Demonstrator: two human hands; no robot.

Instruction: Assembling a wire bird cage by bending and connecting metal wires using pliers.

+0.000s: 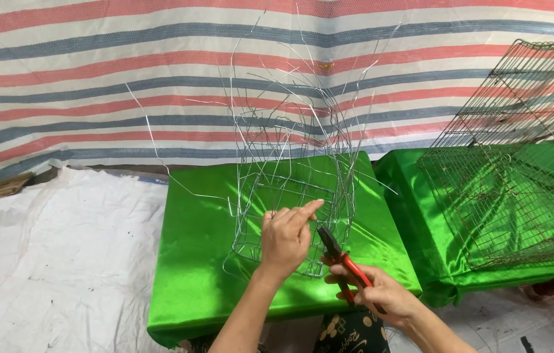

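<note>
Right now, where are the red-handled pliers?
Head view, lower centre-right: red-handled pliers in the right hand, jaws at the half-built wire cage, beside the left hand.

A half-built frame of thin bare steel wire (290,196) stands on the near desk draped in shiny green satin cloth (198,261), with its loose wire ends rising in front of the striped red, blue and white tarpaulin (94,78) that hangs behind. The left hand (285,236) rests against the front of the frame, and just right of it, nearer the desk's front edge, the right hand (381,297) holds red-handled pliers (342,261). To the right stands a second green-draped desk (434,281) carrying finished rusty wire-mesh cages (519,183), while a crumpled white woven sheet (48,261) lies on the floor to the left.
</note>
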